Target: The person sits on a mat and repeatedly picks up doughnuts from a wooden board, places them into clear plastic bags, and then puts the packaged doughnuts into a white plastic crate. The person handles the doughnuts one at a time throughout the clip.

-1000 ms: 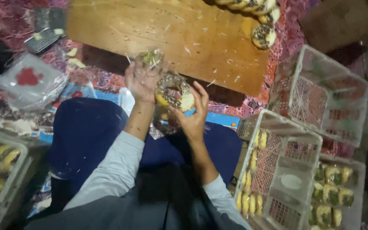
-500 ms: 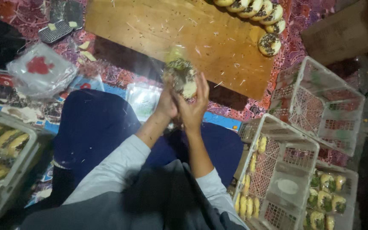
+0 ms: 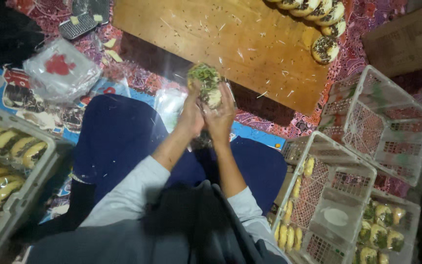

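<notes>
Both hands are raised together over the person's lap, closed around one bun (image 3: 206, 84) that looks to be wrapped in a clear bag. The left hand (image 3: 191, 113) grips its left side and the right hand (image 3: 221, 116) its right, palms facing each other, fingers curled up around the lower part. The bun has a green and dark crumbly topping and a pale side that shows between the fingers. It sits just in front of the near edge of the board (image 3: 221, 39), held in the air and touching nothing but the hands.

The board is a wooden slab lying on a patterned red cloth (image 3: 352, 54), scattered with light shreds. Along its far right corner runs a row of topped buns (image 3: 318, 14), with one more bun (image 3: 324, 49) at the right edge, dark sprinkles on top.

To the right, on the floor, an empty white crate (image 3: 382, 117) sits tilted. Nearer the person, a second crate (image 3: 328, 195) holds yellowish wrapped pieces along its left wall, and a third (image 3: 391, 230) at the lower right holds wrapped green-topped buns.

At the left edge, a grey crate (image 3: 10, 166) holds rows of yellow and brown buns. Beyond it lies a pile of clear bags (image 3: 62, 71) with a red mark, and a dark grater (image 3: 81, 19) lies near the board's far left corner. More clear bags (image 3: 169, 105) lie just left of the hands, by the blue-clad knee (image 3: 118, 137).
</notes>
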